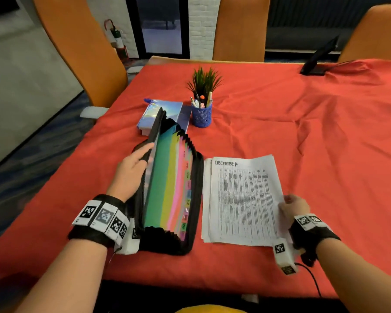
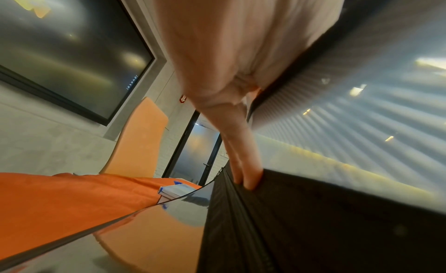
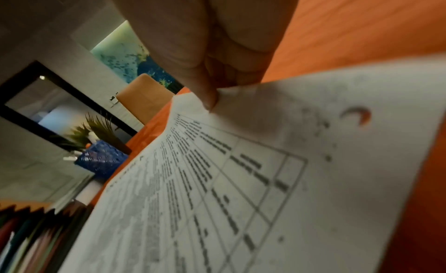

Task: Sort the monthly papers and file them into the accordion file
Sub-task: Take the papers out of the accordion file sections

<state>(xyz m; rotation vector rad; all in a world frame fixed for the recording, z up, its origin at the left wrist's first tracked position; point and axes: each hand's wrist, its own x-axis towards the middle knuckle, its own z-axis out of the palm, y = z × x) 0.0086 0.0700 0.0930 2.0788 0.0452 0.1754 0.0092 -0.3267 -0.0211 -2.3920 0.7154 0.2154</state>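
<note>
A black accordion file (image 1: 172,190) lies open on the red tablecloth, its coloured dividers and month tabs fanned out. My left hand (image 1: 133,168) holds its raised left cover, thumb over the edge; in the left wrist view the fingers (image 2: 246,174) hook over the black cover (image 2: 313,220). To the right lies a stack of printed papers (image 1: 242,199); the top sheet is headed "December". My right hand (image 1: 291,206) pinches the right edge of the top sheet (image 3: 241,181), which is lifted slightly off the stack.
A blue pen pot (image 1: 201,114) and a small green plant (image 1: 204,82) stand behind the file, with a blue notebook stack (image 1: 160,114) beside them. A dark tablet on a stand (image 1: 318,59) sits far right. Orange chairs (image 1: 239,28) surround the table (image 1: 325,132).
</note>
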